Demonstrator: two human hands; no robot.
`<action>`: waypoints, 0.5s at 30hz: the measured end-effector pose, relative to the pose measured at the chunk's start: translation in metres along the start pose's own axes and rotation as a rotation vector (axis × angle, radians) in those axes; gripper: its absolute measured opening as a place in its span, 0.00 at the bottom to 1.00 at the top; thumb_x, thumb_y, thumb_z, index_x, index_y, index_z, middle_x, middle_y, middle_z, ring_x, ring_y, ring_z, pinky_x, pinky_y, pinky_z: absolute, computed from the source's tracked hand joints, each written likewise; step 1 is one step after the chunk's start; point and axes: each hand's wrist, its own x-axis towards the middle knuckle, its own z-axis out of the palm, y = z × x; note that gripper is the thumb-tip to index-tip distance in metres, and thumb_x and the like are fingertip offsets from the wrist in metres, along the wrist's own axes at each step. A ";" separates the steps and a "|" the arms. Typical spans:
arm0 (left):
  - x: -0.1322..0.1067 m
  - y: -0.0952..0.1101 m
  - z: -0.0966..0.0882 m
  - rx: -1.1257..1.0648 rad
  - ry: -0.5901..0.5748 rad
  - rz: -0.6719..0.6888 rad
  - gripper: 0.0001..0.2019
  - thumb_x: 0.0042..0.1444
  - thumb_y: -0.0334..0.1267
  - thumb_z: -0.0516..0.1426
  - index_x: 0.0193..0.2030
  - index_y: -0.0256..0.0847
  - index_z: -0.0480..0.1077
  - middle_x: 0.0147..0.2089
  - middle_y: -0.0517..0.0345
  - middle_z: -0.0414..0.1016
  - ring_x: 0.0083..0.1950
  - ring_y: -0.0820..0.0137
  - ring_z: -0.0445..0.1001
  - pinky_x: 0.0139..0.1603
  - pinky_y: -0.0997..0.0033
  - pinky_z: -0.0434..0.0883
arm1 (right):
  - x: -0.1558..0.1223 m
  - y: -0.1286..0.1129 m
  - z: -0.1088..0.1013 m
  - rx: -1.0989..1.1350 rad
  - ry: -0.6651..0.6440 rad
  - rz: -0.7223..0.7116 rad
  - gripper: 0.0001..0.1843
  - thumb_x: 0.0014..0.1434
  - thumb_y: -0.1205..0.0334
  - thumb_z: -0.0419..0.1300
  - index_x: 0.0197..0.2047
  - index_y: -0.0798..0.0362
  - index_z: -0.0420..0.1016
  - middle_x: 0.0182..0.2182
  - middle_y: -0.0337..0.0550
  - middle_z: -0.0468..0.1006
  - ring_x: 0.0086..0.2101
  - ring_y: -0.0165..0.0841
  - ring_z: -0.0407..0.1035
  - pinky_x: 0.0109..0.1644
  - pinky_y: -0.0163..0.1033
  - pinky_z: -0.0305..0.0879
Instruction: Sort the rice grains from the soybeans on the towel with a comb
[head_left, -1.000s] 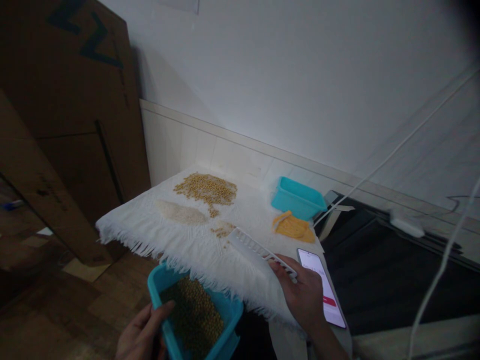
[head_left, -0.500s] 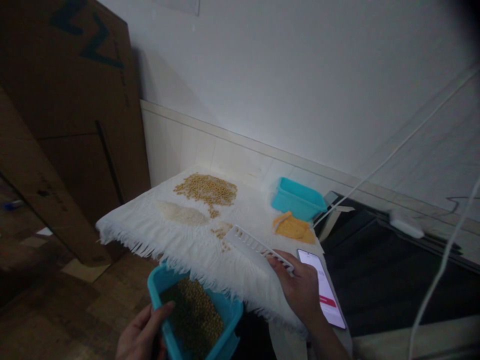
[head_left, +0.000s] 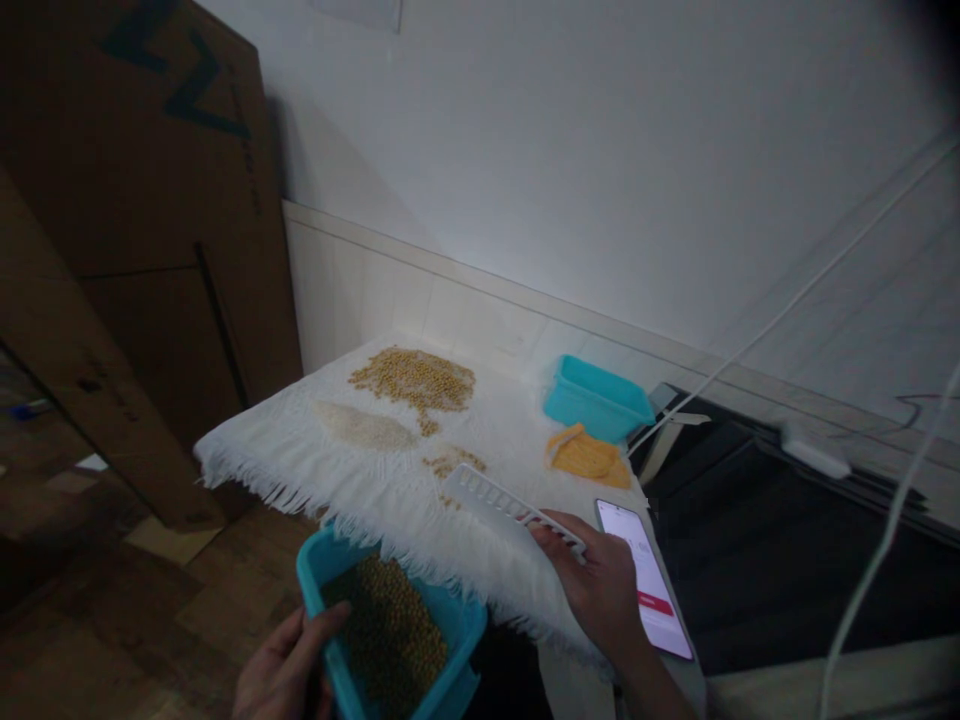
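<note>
My left hand [head_left: 283, 668] grips the near rim of a turquoise tub [head_left: 457, 625] full of yellow-brown beans, held just below the fringed front edge of a white cloth [head_left: 390, 495]. My right hand [head_left: 596, 580] is closed on a white slotted plastic scraper [head_left: 495, 497], which lies flat on the cloth near a small scatter of beans [head_left: 450, 465]. Farther back on the cloth lie a larger pile of beans [head_left: 416, 378] and a heap of white grains [head_left: 364, 428].
A second turquoise tub [head_left: 596, 398] and an orange heap [head_left: 589, 455] sit at the cloth's right side. A lit phone [head_left: 645, 575] lies by my right hand. Large cardboard sheets [head_left: 135, 230] lean at the left. White cables [head_left: 862, 590] hang on the right.
The scraper has slid left and toward the front edge of the cloth, past the small scatter of beans. My right hand followed. The left hand and tub stayed put.
</note>
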 end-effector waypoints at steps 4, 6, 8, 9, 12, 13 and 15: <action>0.000 0.001 -0.001 -0.090 -0.057 -0.105 0.13 0.35 0.46 0.65 0.21 0.41 0.68 0.08 0.71 0.58 0.09 0.81 0.52 0.09 0.82 0.50 | -0.003 0.001 0.000 0.004 -0.003 -0.016 0.16 0.61 0.50 0.53 0.40 0.48 0.79 0.30 0.39 0.82 0.27 0.33 0.76 0.30 0.32 0.68; 0.001 -0.001 -0.002 -0.125 -0.059 -0.143 0.14 0.34 0.46 0.66 0.21 0.41 0.68 0.08 0.72 0.57 0.09 0.82 0.52 0.09 0.83 0.50 | -0.005 0.001 0.000 0.015 -0.009 -0.027 0.16 0.61 0.51 0.53 0.40 0.48 0.79 0.31 0.39 0.83 0.29 0.33 0.76 0.32 0.32 0.68; 0.002 -0.003 -0.003 -0.146 -0.042 -0.156 0.15 0.33 0.45 0.67 0.22 0.40 0.68 0.09 0.72 0.57 0.09 0.82 0.53 0.09 0.84 0.51 | -0.006 0.000 0.000 0.026 -0.018 -0.033 0.15 0.61 0.51 0.53 0.39 0.48 0.79 0.32 0.39 0.83 0.29 0.33 0.77 0.32 0.32 0.69; 0.003 -0.004 -0.003 -0.150 -0.040 -0.158 0.15 0.33 0.46 0.67 0.22 0.40 0.68 0.09 0.72 0.58 0.09 0.82 0.53 0.09 0.84 0.51 | -0.006 0.000 0.000 0.031 -0.026 -0.034 0.15 0.61 0.51 0.53 0.39 0.48 0.79 0.32 0.39 0.83 0.29 0.33 0.77 0.31 0.32 0.69; 0.004 -0.006 -0.004 -0.136 -0.078 -0.152 0.16 0.35 0.48 0.67 0.21 0.40 0.67 0.08 0.72 0.57 0.08 0.82 0.52 0.08 0.84 0.49 | -0.004 0.000 0.001 0.039 -0.030 -0.041 0.15 0.61 0.51 0.53 0.39 0.49 0.79 0.31 0.39 0.83 0.27 0.33 0.76 0.29 0.31 0.68; 0.004 -0.007 -0.005 -0.128 -0.077 -0.149 0.17 0.35 0.49 0.66 0.21 0.40 0.67 0.07 0.72 0.56 0.08 0.82 0.51 0.08 0.84 0.49 | -0.004 -0.001 0.002 0.041 -0.028 -0.044 0.15 0.61 0.52 0.53 0.39 0.49 0.79 0.31 0.40 0.83 0.26 0.32 0.76 0.29 0.31 0.68; 0.005 -0.007 -0.005 -0.110 -0.061 -0.139 0.17 0.35 0.50 0.66 0.21 0.40 0.67 0.07 0.72 0.56 0.08 0.81 0.51 0.08 0.83 0.48 | -0.003 -0.003 0.003 0.044 -0.024 -0.059 0.15 0.62 0.52 0.53 0.39 0.49 0.79 0.31 0.39 0.83 0.27 0.32 0.76 0.29 0.31 0.67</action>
